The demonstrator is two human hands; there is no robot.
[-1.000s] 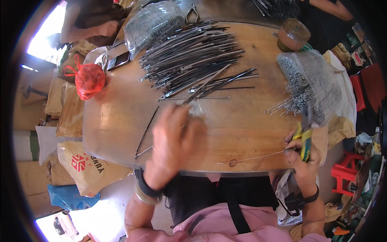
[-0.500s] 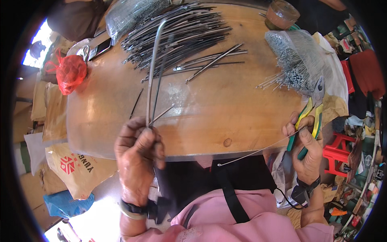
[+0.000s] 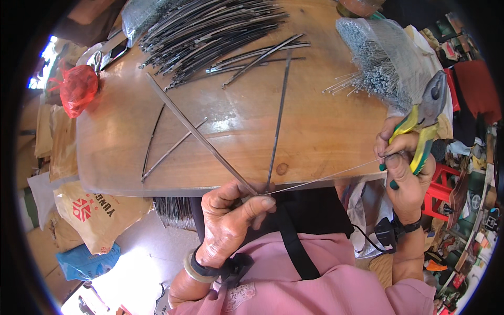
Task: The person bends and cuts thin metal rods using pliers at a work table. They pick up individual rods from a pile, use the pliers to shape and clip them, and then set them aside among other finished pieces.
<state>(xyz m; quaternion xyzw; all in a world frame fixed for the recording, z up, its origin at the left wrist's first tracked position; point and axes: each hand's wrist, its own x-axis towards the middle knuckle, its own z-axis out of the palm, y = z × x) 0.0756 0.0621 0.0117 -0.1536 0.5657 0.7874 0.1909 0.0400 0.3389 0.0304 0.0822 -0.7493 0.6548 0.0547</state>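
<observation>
Near the table's front edge, my left hand (image 3: 231, 215) is closed in a pinch. From its fingers a flat grey metal strip (image 3: 197, 129) slants up to the left, and a thin dark metal strip (image 3: 279, 123) stands up to the right. My right hand (image 3: 407, 173) grips pliers (image 3: 428, 113) with yellow and green handles, jaws pointing up and away. Between its fingers is also one end of a thin metal wire (image 3: 328, 175). The wire runs leftward to my left fingertips, where its far end meets the strips; the exact contact is hidden.
On the wooden table (image 3: 325, 142) lie a large pile of dark metal strips (image 3: 210, 39) and several loose ones. A plastic bag of looped wires (image 3: 375, 68) lies far right, a red bag (image 3: 79, 89) far left. A red stool (image 3: 441, 191) stands at the right.
My left hand has moved right, toward the wire, and its two strips now spread apart. The wire's looped end, free before, is now at my left fingertips. The pliers stay in my right hand.
</observation>
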